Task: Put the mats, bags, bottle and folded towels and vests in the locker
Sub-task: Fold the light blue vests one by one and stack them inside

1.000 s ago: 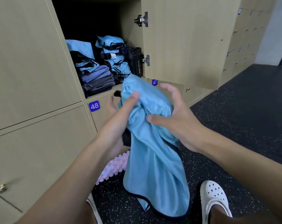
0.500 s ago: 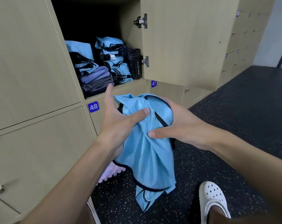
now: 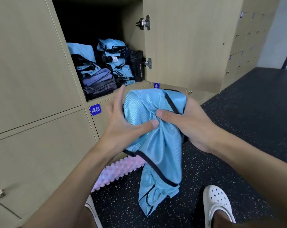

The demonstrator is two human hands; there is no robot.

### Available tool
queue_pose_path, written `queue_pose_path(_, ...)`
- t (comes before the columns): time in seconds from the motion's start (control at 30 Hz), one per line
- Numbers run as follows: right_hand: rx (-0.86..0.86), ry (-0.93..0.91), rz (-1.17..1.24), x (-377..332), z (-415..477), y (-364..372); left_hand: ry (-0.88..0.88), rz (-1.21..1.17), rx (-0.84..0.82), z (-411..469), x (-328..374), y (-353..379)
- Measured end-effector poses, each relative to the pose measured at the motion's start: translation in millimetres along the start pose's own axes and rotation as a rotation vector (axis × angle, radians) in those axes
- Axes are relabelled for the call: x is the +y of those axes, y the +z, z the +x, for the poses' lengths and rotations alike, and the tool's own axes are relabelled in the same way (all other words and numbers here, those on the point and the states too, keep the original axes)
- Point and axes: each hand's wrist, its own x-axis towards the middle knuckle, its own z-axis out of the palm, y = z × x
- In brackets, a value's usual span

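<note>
Grip: left hand (image 3: 123,129) and right hand (image 3: 191,127) pinch blue vest (image 3: 156,145) | tail hangs at 6 o'clock | I fear the fold slips, snagging locker (image 3: 100,98) ledge.

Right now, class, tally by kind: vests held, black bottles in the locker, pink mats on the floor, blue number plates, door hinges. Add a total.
Held vest: 1
Black bottle: 1
Pink mat: 1
Blue number plates: 2
Door hinges: 2
Total: 7
</note>
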Motion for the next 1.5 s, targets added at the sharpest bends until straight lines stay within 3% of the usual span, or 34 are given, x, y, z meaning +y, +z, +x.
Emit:
queue_pose_path(0.17,0.052,0.016,0.042,-1,-3,3,0.029,-0.224,-0.173,-6,4,3)
queue_pose_path(0.27,0.051,-0.075,-0.051,-2,-5,3,0.028,-0.227,-0.136,-4,0,5)
queue_pose_path(0.4,-0.13,-0.18,-0.358,-10,-5,-4,-0.04,-0.322,-0.017,7,4,7)
queue_pose_path(0.63,-0.292,-0.042,-0.608,-17,25,-12,-0.133,-0.404,-0.031,33,22,-2)
queue_pose_path(0.73,-0.281,-0.12,-0.549,-15,43,-9,-0.124,-0.314,-0.141,47,24,-14)
queue_pose_path(0.83,-0.163,-0.195,-0.527,-22,65,-7,-0.035,-0.001,-0.257,63,26,-28)
queue_pose_path(0.93,-0.148,-0.163,-0.439,-37,93,-9,0.053,0.188,-0.256,84,26,-38)
queue_pose_path(1.27,-0.443,-0.013,-0.327,-68,192,18,0.137,0.169,0.071,168,19,-97)
queue_pose_path(1.4,-0.25,-0.177,-0.336,-60,238,35,0.13,0.102,0.089,203,16,-116)
queue_pose_path(1.5,-0.136,-0.247,-0.286,-50,275,39,0.089,0.068,0.01,238,8,-120)
